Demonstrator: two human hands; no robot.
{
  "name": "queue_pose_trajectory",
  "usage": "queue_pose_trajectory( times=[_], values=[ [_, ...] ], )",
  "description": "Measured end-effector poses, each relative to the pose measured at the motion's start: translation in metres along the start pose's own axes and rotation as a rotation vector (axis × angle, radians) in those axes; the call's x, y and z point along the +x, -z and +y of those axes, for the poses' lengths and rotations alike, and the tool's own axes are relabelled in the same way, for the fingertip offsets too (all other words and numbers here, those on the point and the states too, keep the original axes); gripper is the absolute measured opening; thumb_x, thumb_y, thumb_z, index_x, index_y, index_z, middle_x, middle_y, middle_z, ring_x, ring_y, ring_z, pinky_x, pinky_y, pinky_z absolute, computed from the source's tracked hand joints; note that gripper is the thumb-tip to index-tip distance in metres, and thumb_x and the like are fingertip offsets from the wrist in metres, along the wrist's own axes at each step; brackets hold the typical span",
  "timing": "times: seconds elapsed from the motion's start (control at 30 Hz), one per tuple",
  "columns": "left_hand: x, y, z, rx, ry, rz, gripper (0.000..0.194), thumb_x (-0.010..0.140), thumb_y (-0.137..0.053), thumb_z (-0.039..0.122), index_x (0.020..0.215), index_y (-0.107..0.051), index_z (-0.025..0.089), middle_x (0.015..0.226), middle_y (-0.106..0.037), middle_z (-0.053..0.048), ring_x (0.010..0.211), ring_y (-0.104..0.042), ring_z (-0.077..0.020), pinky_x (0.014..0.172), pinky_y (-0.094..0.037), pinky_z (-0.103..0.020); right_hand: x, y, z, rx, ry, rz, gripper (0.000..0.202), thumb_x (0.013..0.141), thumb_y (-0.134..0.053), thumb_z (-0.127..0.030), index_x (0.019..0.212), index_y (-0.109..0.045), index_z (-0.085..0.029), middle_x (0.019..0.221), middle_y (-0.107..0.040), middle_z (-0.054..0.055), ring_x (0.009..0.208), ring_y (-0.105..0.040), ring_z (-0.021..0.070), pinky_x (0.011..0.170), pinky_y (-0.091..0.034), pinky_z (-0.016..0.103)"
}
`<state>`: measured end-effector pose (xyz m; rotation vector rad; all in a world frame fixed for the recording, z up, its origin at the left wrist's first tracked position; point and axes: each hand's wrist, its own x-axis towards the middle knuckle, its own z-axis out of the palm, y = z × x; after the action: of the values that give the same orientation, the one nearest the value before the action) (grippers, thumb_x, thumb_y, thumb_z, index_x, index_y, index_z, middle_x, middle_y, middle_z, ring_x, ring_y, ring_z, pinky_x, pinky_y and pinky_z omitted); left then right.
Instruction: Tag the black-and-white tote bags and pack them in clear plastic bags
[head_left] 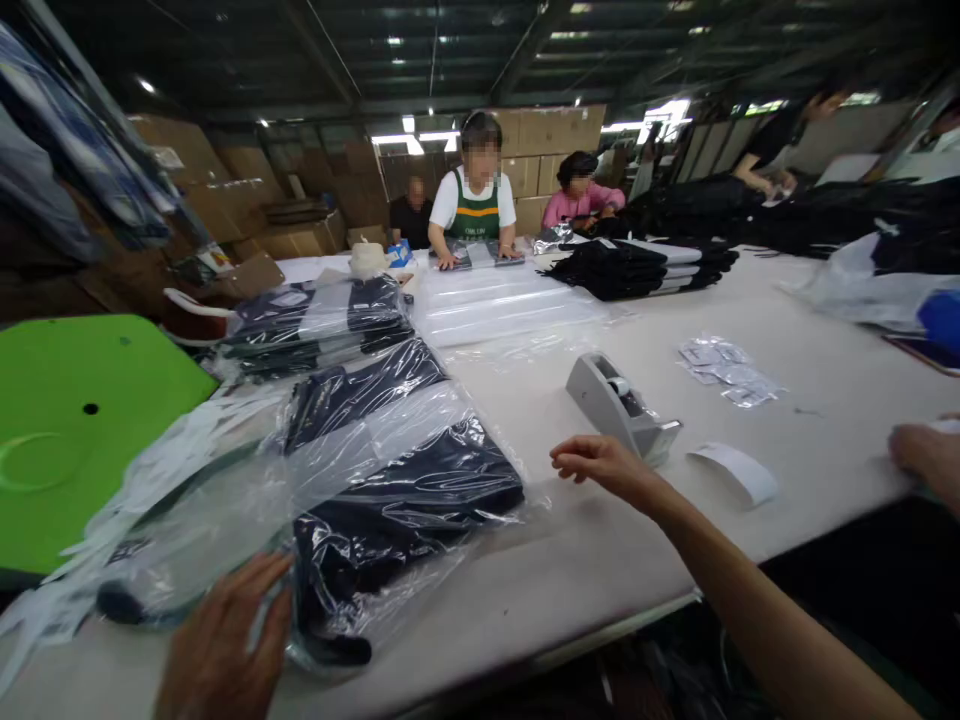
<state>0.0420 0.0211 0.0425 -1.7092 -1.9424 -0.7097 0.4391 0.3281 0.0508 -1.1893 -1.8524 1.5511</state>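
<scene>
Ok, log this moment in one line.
left hand: touching clear bag | right hand: nothing visible held, near tape dispenser | dark clothes: folded, inside bag

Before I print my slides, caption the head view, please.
Left hand at a bagged dark garment, right hand near a grey tape dispenser.

From your head, the camera is looking forward and down across the table (pixel 562 570), sitting close above your left hand (pixel 225 635) at seven o'clock and facing a co-worker (pixel 474 215) at twelve.
</scene>
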Motion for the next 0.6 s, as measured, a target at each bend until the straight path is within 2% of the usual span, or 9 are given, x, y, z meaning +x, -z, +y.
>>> queue_pose_trajectory(
  times=[0.13, 0.23, 0.3, 0.4, 0.5, 0.6],
  values=[
    [0.058, -0.039, 0.101, -0.175, -0.178, -0.064, 0.027, 0.098, -0.058, 0.024, 0.124, -0.059, 0.023, 0.123, -0.065, -0.007, 0.118, -0.059, -0.0233, 0.102, -0.045, -0.040, -0.028, -0.020, 0.013, 0.057, -0.107, -0.041, 0.040, 0.070, -0.077, -0.040, 0.101, -0.071, -0.015, 0.076, -0.070, 0.001, 0.064, -0.062, 0.0130, 0.061, -0.048, 0.024],
    [0.084, -0.070, 0.146, -0.253, -0.212, -0.135, 0.029, 0.095, -0.063, 0.022, 0.123, -0.058, 0.021, 0.122, -0.066, -0.007, 0.117, -0.059, -0.0240, 0.100, -0.046, -0.041, -0.030, -0.045, 0.019, 0.106, -0.089, -0.016, 0.032, 0.069, -0.074, -0.036, 0.092, -0.070, -0.016, 0.070, -0.066, -0.002, 0.056, -0.057, 0.0109, 0.054, -0.045, 0.023],
    [0.094, -0.088, 0.160, -0.254, -0.197, -0.203, 0.033, 0.090, -0.069, 0.022, 0.122, -0.058, 0.020, 0.121, -0.067, -0.008, 0.115, -0.060, -0.0256, 0.098, -0.048, -0.043, -0.026, -0.062, 0.021, 0.156, -0.073, 0.019, 0.026, 0.069, -0.072, -0.037, 0.083, -0.067, -0.016, 0.063, -0.064, -0.003, 0.052, -0.055, 0.0098, 0.050, -0.042, 0.021],
    [0.101, -0.104, 0.169, -0.229, -0.157, -0.287, 0.040, 0.086, -0.074, 0.020, 0.122, -0.057, 0.019, 0.121, -0.066, -0.007, 0.113, -0.060, -0.0269, 0.096, -0.049, -0.044, -0.021, -0.083, 0.021, 0.236, -0.084, 0.041, 0.027, 0.070, -0.073, -0.042, 0.078, -0.063, -0.017, 0.056, -0.061, -0.004, 0.045, -0.052, 0.0090, 0.046, -0.040, 0.021],
    [0.104, -0.107, 0.171, -0.199, -0.141, -0.309, 0.035, 0.088, -0.071, 0.021, 0.121, -0.058, 0.020, 0.119, -0.067, -0.006, 0.109, -0.060, -0.0264, 0.094, -0.049, -0.043, -0.023, -0.089, 0.017, 0.329, -0.097, -0.024, 0.039, 0.066, -0.079, -0.045, 0.088, -0.062, -0.017, 0.057, -0.064, -0.003, 0.046, -0.057, 0.0109, 0.046, -0.045, 0.022],
    [0.106, -0.105, 0.171, -0.159, -0.152, -0.330, 0.024, 0.094, -0.063, 0.020, 0.117, -0.059, 0.021, 0.111, -0.068, -0.004, 0.100, -0.062, -0.0249, 0.087, -0.050, -0.041, -0.031, -0.080, 0.011, 0.466, -0.089, -0.070, 0.059, 0.064, -0.085, -0.046, 0.109, -0.061, -0.016, 0.076, -0.073, 0.001, 0.065, -0.070, 0.0164, 0.061, -0.057, 0.028]
  ],
)
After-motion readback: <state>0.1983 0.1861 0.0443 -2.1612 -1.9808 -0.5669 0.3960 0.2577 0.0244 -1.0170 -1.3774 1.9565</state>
